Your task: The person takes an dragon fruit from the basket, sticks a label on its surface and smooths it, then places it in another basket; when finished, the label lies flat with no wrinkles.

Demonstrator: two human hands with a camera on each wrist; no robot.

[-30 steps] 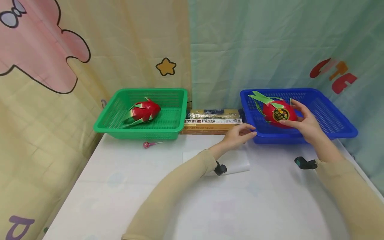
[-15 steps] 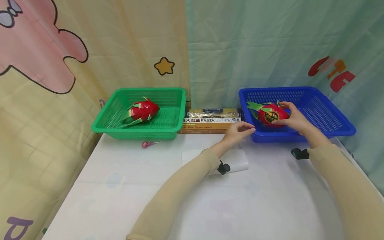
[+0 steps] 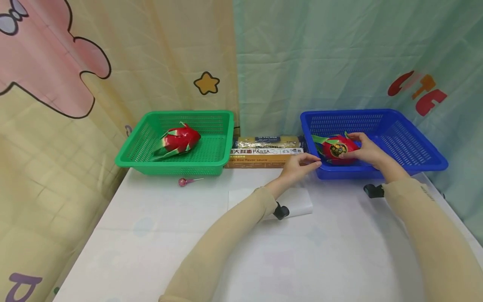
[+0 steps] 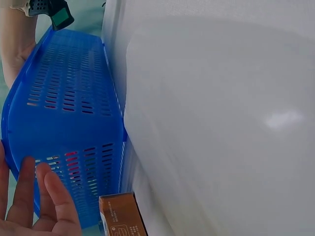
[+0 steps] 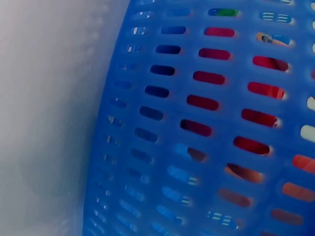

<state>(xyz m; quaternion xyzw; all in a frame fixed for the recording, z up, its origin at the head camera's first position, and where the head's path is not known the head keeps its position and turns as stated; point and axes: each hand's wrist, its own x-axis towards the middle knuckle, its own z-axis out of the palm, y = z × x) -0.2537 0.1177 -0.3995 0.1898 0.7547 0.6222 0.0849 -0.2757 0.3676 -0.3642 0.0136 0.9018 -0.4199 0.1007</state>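
Blue basket [image 3: 405,142] at the tabletop's [image 3: 320,251] far right corner: its walls partly screen the dragon fruit [image 3: 339,148] the right hand [image 3: 371,153] grips inside; the left hand [image 3: 295,172] is loose-fingered by its rim. Along the far edge, boxes [image 3: 260,160] fill the gap to a green basket [image 3: 188,170].

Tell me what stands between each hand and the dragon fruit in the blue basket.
Nothing visible separates the right hand from the dragon fruit: its fingers and thumb grip it. The blue basket stands in the left hand's way, at its near left corner: that hand is outside, the fruit inside.
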